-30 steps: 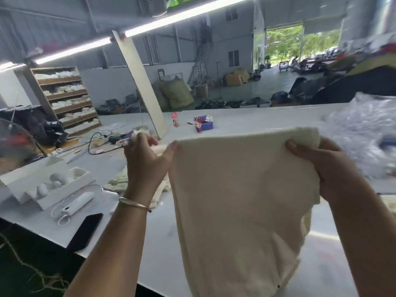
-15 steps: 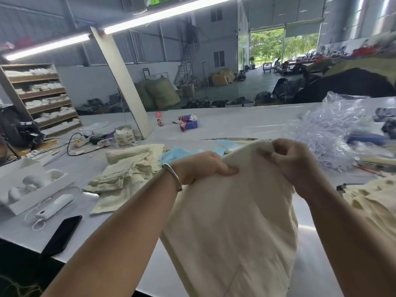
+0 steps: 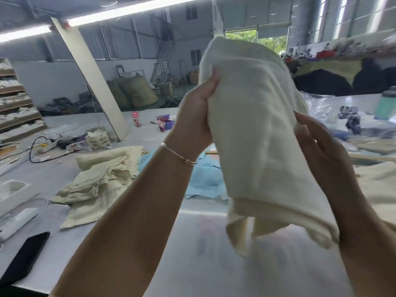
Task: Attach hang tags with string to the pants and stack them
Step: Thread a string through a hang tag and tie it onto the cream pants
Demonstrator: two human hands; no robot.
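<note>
A slanted white post [image 3: 92,82] rose from the long pale table [image 3: 192,254] to strip lights [image 3: 128,10], with wooden shelving [image 3: 15,103] left of it and a metal staircase [image 3: 162,61] and open doorway [image 3: 255,38] to its right.

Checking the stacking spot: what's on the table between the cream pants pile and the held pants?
Head view: light blue fabric, partly hidden by the left forearm.
</note>
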